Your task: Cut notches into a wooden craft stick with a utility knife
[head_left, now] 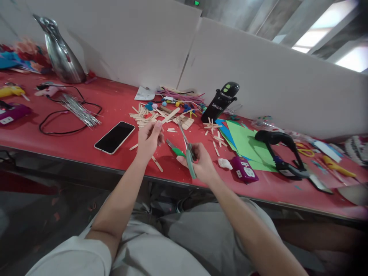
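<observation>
Between thumb and fingers, my left hand (150, 138) pinches a wooden craft stick (171, 115) that points up and to the right. My right hand (201, 161) is wrapped around the green handles of a pair of scissors (184, 138), blades aimed away from me. The blades are close to the stick's right side; whether they touch it I cannot tell. Under the scissors, on the table, lies a green-handled cutter (176, 151). A pile of craft sticks (143, 116) spreads behind my left hand. Star-shaped stick pieces (219, 138) lie to the right.
On the red table (115, 163) are a phone (115, 137), a metal penguin-shaped jug (61, 53), a wire bundle (80, 110), a black bottle (220, 101), green paper (247, 142), a purple box (245, 169) and a black headset (283, 153). A white partition (129, 46) stands behind.
</observation>
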Available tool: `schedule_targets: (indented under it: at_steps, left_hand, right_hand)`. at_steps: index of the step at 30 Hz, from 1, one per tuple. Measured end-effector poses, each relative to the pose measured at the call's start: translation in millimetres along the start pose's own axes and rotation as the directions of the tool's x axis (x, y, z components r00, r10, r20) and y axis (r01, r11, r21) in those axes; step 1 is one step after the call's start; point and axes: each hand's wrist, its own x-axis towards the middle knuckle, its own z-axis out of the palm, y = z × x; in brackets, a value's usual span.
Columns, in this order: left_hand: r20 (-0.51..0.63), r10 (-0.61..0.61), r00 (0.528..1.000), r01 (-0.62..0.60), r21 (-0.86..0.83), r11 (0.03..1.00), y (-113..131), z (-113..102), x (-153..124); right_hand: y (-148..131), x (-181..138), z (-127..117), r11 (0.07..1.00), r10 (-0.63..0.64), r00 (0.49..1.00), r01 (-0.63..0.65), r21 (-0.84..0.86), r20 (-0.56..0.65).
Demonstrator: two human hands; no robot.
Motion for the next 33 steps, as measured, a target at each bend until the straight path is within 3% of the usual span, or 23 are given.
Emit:
schedule_targets:
  at_steps: [7,14,23,33]
  left_hand:
    - [0.124,0.051,0.991,-0.053,0.017,0.998,18.8,13.3,-10.6]
    - [0.223,0.133,0.966,-0.136,-0.003,0.991,18.6,15.6,-12.7]
    - [0.233,0.214,0.948,-0.211,-0.040,0.977,11.3,16.7,-10.6]
    - [0.243,0.222,0.944,-0.219,-0.041,0.975,13.3,17.2,-9.0]
  right_hand:
    - [-1.7,-8.9,2.2,0.995,-0.041,0.999,0.040,-0.087,-0.012]
    - [-1.8,-12.5,3.6,0.993,-0.065,0.996,0.057,-0.107,-0.064]
    - [0.6,-14.6,2.5,0.994,-0.053,0.996,0.045,-0.104,-0.073]
    - [-1.4,-13.8,3.8,0.991,-0.073,0.995,0.064,-0.115,-0.073]
